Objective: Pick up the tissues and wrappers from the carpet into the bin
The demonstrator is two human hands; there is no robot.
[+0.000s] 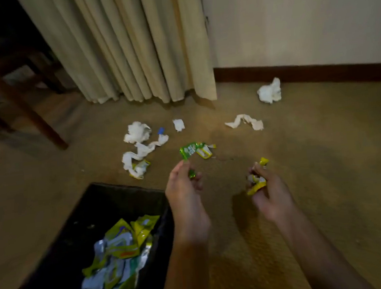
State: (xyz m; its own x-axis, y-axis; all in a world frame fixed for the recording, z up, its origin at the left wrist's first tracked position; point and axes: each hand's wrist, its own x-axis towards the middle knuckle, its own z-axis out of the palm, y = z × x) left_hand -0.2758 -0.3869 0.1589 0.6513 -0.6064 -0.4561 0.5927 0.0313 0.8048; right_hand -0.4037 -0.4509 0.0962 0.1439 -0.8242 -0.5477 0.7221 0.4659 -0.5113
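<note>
My left hand (186, 191) pinches a green wrapper (188, 151) that rises from its fingers, just right of the black bin (55, 246). My right hand (267, 192) grips a crumpled yellow wrapper (257, 182) above the carpet. The bin holds several yellow and silver wrappers (122, 246). A yellow-white wrapper (205, 151) lies on the carpet just beyond the green one. White tissues lie farther out: a crumpled one (137, 132), a long twisted one (139, 154), a small one (178, 125), a strip (245, 121) and a ball (270, 91) near the wall. A yellow wrapper (140, 169) lies by the twisted tissue.
Beige curtains (128, 45) hang to the carpet at the back. Dark wooden chair legs (25, 109) stand at the left. A cream wall with a dark baseboard (306, 72) runs along the back right. A small blue item (161, 131) lies among the tissues.
</note>
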